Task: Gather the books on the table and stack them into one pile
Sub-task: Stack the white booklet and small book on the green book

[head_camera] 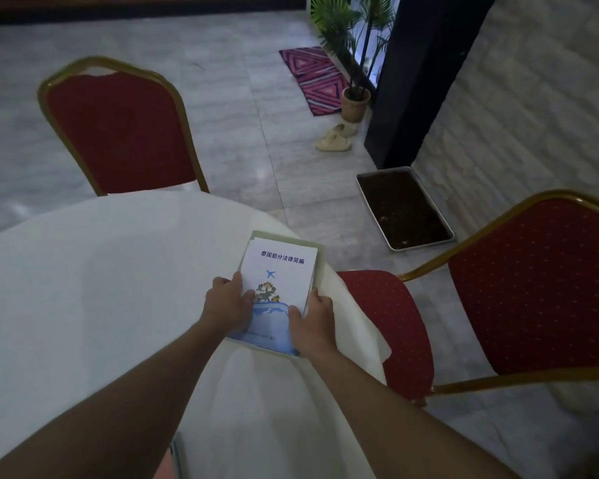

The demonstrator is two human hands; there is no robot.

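A pile of books (284, 271) lies near the right edge of the round table (83, 288) with its white cloth. The top book is white with blue Chinese lettering, a small plane and a blue picture at the bottom. A pale green book (320, 261) shows underneath along the far and right sides. My left hand (227, 304) grips the pile's left edge, thumb on the cover. My right hand (313, 319) grips the near right corner. Both hands hold the pile from either side.
A red chair with a gold frame (118, 133) stands behind the table. Another red chair (533, 288) is at the right, its seat close under the table edge. On the floor lie a tray of soil (405, 209), slippers, a potted plant and a rug.
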